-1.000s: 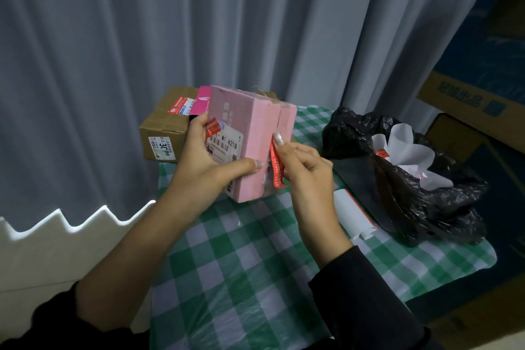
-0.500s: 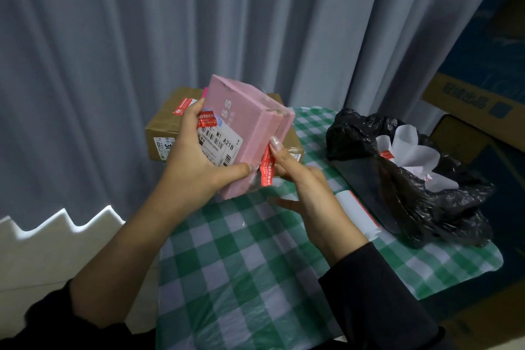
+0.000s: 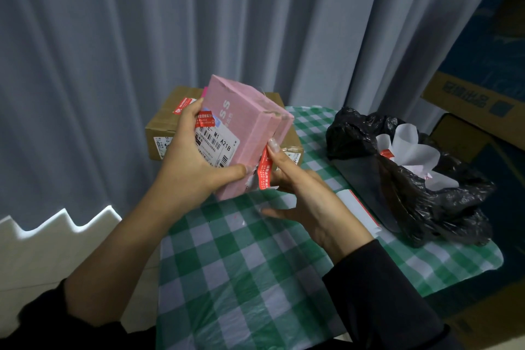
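Right now the pink box point(image 3: 250, 128) is held tilted in the air above the far half of the checked table point(image 3: 241, 264), not resting on it. The left hand point(image 3: 193, 162) grips it from the side, with fingers across the shipping label point(image 3: 218, 145) and the thumb curled onto the narrow face. The right hand point(image 3: 306, 199) pinches the loose end of a red tape strip point(image 3: 264, 172) between thumb and forefinger, at the box's lower edge. Its other fingers hang loose beneath.

The likeliest trouble, as I judge it, is the strip tearing short. It looks thin and part of it seems stuck to the card, so a sharp or sideways pull could snap it or rip the pink facing. A hard tug could also twist the box out of the one-handed grip and drop it onto the table.

Room for moving is uneven. Toward the table's near edge I see only cloth, so a pull that way meets nothing. At the table's far corner a brown carton point(image 3: 164, 128) sits just behind the box, with the curtain point(image 3: 142, 37) past it. On the table's right side a black bag point(image 3: 426, 202) stuffed with white paper, and a white mailer point(image 3: 358, 210) beside it, lie near the right forearm. A wide sweep could push them off that edge.
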